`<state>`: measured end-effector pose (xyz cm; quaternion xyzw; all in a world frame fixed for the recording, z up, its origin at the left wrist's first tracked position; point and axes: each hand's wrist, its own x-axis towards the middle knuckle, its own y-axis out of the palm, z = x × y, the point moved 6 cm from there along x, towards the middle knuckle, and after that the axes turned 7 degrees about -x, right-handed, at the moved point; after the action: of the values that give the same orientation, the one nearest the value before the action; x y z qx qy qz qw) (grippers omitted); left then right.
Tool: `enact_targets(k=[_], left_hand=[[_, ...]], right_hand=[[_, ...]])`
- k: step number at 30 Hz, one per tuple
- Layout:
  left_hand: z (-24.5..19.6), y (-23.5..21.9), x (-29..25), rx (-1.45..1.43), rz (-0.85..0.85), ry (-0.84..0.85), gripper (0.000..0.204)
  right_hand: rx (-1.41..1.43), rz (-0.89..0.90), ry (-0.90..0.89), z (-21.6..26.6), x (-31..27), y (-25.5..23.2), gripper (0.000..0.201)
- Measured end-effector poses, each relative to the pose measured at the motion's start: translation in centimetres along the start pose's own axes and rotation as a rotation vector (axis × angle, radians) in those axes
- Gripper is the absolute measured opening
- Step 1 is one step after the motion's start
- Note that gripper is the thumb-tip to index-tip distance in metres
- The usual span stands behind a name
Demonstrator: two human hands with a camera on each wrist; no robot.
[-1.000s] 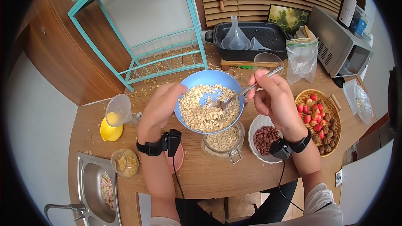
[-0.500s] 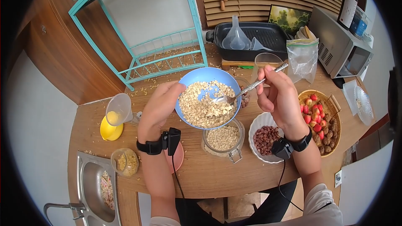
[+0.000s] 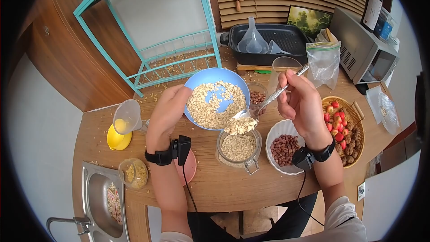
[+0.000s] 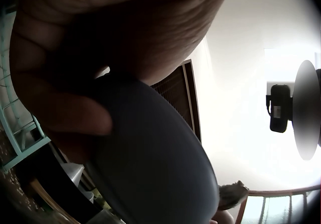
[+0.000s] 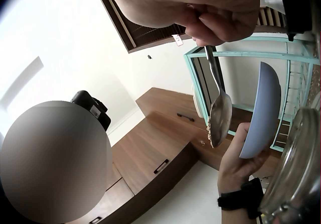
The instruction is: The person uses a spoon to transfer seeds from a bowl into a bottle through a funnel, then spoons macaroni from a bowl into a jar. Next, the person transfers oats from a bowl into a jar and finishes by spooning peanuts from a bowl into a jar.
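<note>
My left hand (image 3: pixel 168 112) grips the rim of a blue bowl (image 3: pixel 192 83) that holds rolled oats (image 3: pixel 204 110). In the left wrist view the fingers curl over the edge of the bowl (image 4: pixel 150 154). My right hand (image 3: pixel 302 103) pinches the patterned handle of a metal spoon (image 3: pixel 274 96), its bowl heaped with oats. The loaded spoon hangs over the far rim of an open glass jar (image 3: pixel 239 149), which also contains oats. The right wrist view shows the spoon (image 5: pixel 220 116) beside the tilted blue bowl (image 5: pixel 263 108).
A white fluted bowl (image 3: pixel 272 154) of reddish-brown pieces stands right of the jar, near a wicker basket (image 3: pixel 359 141) of red fruit and walnuts. Behind are a black grill pan (image 3: pixel 286 36) and a teal rack (image 3: pixel 179 71). A sink (image 3: pixel 92 197) lies at the left.
The spoon has come out of the blue bowl with a heap of oats and moved over the jar. The blue bowl has shifted slightly left and away.
</note>
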<state>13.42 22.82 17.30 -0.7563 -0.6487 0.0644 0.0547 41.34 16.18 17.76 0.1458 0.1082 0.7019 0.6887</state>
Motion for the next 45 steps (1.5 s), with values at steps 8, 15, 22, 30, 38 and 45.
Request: enact_targets(k=[8, 15, 22, 30, 38, 45], left_hand=[[-0.1, -1.2, -0.1, -0.044, -0.066, 0.006, 0.028], [-0.4, -1.3, -0.5, -0.067, -0.075, -0.002, 0.029], [-0.8, -0.8, -0.6, -0.044, -0.048, 0.009, 0.030], [-0.4, -0.7, -0.5, -0.035, -0.030, -0.004, 0.031], [-0.4, -0.5, -0.4, -0.008, -0.013, 0.020, 0.032], [0.5, 0.4, -0.3, -0.091, 0.109, -0.073, 0.031]], right_hand=[[-0.175, -0.029, 0.008, 0.2, 0.0, 0.2, 0.031], [-0.343, -0.053, -0.025, 0.0, -0.2, 0.6, 0.035], [-0.637, 0.026, -0.172, 1.2, -1.7, 2.4, 0.031], [-0.890, 0.128, -0.634, 4.1, -4.8, 4.1, 0.030], [-0.519, -0.019, -0.559, 3.9, -3.8, 2.1, 0.040], [-0.458, -0.022, -0.481, 2.6, -2.6, 2.6, 0.036]])
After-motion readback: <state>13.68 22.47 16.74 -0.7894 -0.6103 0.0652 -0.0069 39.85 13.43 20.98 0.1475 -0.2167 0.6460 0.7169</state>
